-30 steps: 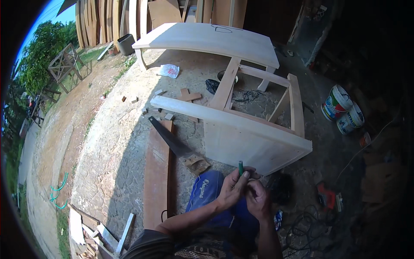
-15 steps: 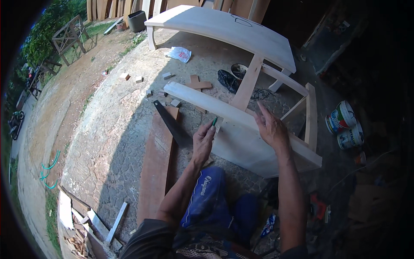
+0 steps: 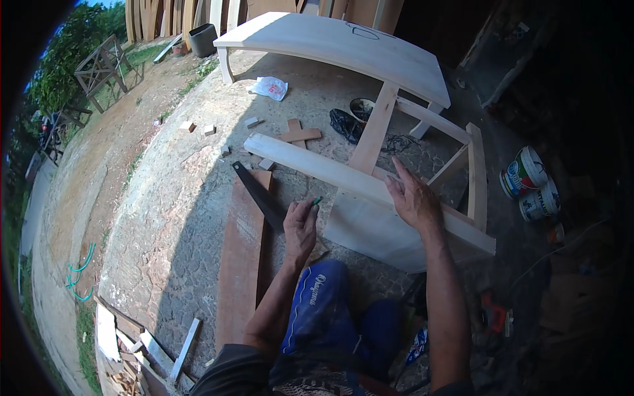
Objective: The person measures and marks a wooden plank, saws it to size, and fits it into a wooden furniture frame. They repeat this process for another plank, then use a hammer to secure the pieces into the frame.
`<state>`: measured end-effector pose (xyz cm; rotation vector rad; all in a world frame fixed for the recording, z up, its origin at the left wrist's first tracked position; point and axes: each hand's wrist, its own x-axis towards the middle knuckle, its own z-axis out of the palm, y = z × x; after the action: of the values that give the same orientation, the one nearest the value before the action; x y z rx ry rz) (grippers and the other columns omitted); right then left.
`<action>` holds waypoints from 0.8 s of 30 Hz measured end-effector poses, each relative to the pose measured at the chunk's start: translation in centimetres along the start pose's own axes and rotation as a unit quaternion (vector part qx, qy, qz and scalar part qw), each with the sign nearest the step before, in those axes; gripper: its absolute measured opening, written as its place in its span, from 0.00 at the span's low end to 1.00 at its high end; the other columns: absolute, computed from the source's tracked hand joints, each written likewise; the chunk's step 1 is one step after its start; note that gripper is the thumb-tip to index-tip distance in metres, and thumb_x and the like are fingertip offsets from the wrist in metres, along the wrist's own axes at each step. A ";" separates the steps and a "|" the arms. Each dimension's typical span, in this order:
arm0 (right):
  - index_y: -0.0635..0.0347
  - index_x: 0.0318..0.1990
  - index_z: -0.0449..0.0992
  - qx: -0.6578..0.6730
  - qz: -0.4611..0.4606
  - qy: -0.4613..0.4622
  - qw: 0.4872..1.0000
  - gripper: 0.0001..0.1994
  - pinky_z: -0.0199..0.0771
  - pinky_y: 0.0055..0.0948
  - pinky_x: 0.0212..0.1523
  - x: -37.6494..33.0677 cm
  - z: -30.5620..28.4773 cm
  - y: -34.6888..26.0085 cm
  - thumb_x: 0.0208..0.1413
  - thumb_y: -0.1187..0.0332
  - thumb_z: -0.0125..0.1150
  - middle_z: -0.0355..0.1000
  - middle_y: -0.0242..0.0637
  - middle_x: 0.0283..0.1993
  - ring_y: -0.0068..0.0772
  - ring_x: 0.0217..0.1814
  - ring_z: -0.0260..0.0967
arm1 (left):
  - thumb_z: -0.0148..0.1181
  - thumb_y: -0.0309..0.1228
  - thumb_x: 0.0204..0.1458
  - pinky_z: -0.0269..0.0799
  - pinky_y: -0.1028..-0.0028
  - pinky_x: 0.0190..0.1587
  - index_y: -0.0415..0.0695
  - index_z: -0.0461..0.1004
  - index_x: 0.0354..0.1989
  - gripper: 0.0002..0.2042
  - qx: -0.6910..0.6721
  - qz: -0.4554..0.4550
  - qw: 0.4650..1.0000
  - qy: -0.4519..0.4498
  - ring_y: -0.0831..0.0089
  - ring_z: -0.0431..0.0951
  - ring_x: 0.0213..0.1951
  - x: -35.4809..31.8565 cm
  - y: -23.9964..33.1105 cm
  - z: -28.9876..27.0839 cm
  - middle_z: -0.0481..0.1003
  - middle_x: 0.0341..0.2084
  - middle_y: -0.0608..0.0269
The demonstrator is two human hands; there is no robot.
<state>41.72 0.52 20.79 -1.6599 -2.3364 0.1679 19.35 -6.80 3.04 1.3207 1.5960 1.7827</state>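
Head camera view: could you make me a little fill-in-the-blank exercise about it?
The left hand holds a small slim object coloured ____.
The open hand seen against the pale wooden frame is the person's ____ one.
The dark-bladed tool lying partly over the brown board is a ____.
The large buckets at the picture's right number ____.

Missing words: green; right; saw; two.

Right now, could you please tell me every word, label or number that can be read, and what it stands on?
I'll place the lettering without copying it.
Blue trousers: pale lettering down one leg.
Two white buckets: large printed labels.
White plastic bag: red print, too small to read.
Green stick in the left hand: none legible.
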 end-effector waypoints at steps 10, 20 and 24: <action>0.50 0.72 0.59 0.021 0.000 -0.009 1.000 0.30 0.69 0.49 0.62 0.3 0.0 -0.2 0.68 0.47 0.45 0.71 0.52 0.62 0.55 0.62 0.70 | 0.54 0.32 0.67 0.74 0.77 0.38 0.40 0.73 0.53 0.12 -0.268 -0.190 0.939 -0.100 0.75 0.80 0.36 -0.5 -0.5 -0.9 0.80 0.36 0.57; 0.51 0.73 0.57 0.027 0.020 -0.044 0.998 0.30 0.68 0.49 0.63 0.3 -0.5 -0.6 0.68 0.48 0.45 0.69 0.53 0.64 0.57 0.64 0.68 | 0.50 0.23 0.65 0.72 0.75 0.50 0.39 0.74 0.60 0.16 -0.162 -0.117 0.973 -0.118 0.77 0.77 0.45 1.8 -0.3 1.7 0.79 0.42 0.62; 0.51 0.73 0.57 0.021 0.018 -0.037 0.999 0.31 0.68 0.49 0.63 0.3 -0.4 -0.6 0.68 0.48 0.45 0.69 0.52 0.64 0.57 0.64 0.68 | 0.54 0.25 0.65 0.68 0.76 0.54 0.39 0.76 0.59 0.15 -0.261 -0.166 0.944 -0.115 0.79 0.75 0.47 2.4 -0.6 2.5 0.79 0.43 0.67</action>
<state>41.20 0.53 21.37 -1.7038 -2.3414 0.2878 20.17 -3.38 3.16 0.9061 1.0405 1.6157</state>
